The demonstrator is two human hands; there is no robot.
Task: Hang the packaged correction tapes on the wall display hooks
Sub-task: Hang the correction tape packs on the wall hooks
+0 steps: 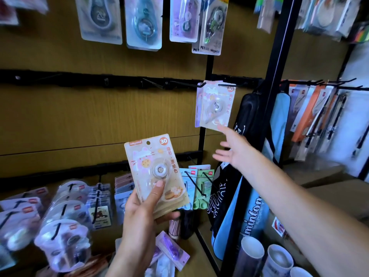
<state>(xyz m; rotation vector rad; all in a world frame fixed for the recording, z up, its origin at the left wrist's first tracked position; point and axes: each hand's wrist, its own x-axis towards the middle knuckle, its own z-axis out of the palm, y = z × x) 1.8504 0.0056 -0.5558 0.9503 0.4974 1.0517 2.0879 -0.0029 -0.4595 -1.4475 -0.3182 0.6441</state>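
My left hand (pixel 142 208) grips a small stack of beige packaged correction tapes (pixel 154 168) with a cat print and a red "30" badge, thumb pressed on the front. My right hand (pixel 232 148) is stretched out with straight fingers, its fingertips just under the packaged tapes (pixel 216 105) that hang on a black hook (pixel 226 84) of the middle rail. It holds nothing. Several bare hooks (pixel 153 83) stick out of the same rail to the left.
More packaged tapes hang on the top row (pixel 143 23) and on the low hooks at left (pixel 65 212). Green and blue packs (pixel 199 186) hang behind the held stack. A black upright post (pixel 267 96), badminton bags (pixel 253 206) and rolled tubes (pixel 279 258) stand at right.
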